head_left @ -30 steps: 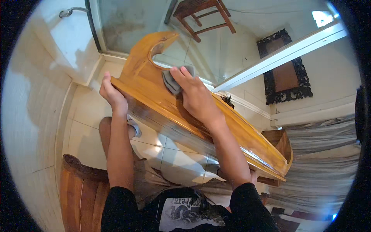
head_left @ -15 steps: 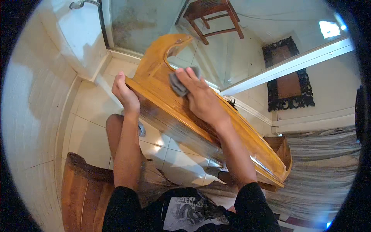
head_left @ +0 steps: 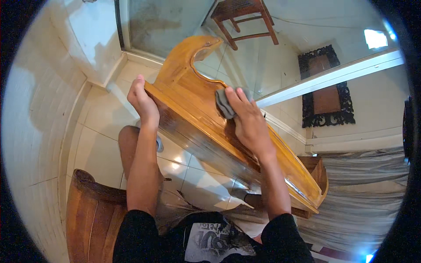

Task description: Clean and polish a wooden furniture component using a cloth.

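Observation:
A long varnished wooden furniture piece [head_left: 184,94] with a curved, scrolled end lies slantwise across the view before me. My left hand [head_left: 144,104] grips its near left corner, thumb up at the edge and the other fingers partly hidden. Under the fingers of my right hand [head_left: 252,125] is a folded grey cloth [head_left: 224,104], pressed flat against the wood near the curved rim. The right palm hovers over the panel, with the forearm reaching across its lower part.
A brown wooden seat with a rolled edge [head_left: 94,215] stands at lower left. White walls and a glass panel [head_left: 280,52] border the space. Beyond the glass stands a wooden chair [head_left: 241,13]. A dark-framed hanging [head_left: 328,103] and grey curtain [head_left: 359,188] are at right.
My right hand has slid the grey cloth to the right and slightly nearer along the wooden surface. My left hand keeps its hold on the corner.

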A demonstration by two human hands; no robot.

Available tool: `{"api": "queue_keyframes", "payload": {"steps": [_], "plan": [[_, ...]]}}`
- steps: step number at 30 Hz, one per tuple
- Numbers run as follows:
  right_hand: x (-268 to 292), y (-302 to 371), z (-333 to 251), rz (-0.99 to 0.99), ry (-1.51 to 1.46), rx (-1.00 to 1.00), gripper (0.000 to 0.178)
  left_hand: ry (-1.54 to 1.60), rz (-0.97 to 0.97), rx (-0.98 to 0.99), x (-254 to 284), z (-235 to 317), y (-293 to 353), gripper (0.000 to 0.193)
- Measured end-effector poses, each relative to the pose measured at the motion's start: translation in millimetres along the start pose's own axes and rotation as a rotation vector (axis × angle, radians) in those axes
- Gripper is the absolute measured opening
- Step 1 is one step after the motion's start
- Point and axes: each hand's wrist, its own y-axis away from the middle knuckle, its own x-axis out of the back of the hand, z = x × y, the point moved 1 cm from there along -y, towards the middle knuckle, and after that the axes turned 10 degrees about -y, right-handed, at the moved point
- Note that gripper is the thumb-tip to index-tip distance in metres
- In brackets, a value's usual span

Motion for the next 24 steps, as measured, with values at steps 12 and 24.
{"api": "queue_keyframes", "payload": {"steps": [12, 24], "plan": [[-41.6, -77.7, -32.6, 0.034, -0.133, 0.251, 0.073, 0.024, 0.063, -0.063, -4.7, -3.7, -2.5, 0.035], [17.3, 32.2, 6.3, -0.375, -0.191, 0.341, 0.072, 0.111, 0.058, -0.046, -6.8, 5.3, 1.6, 0.036]]}}
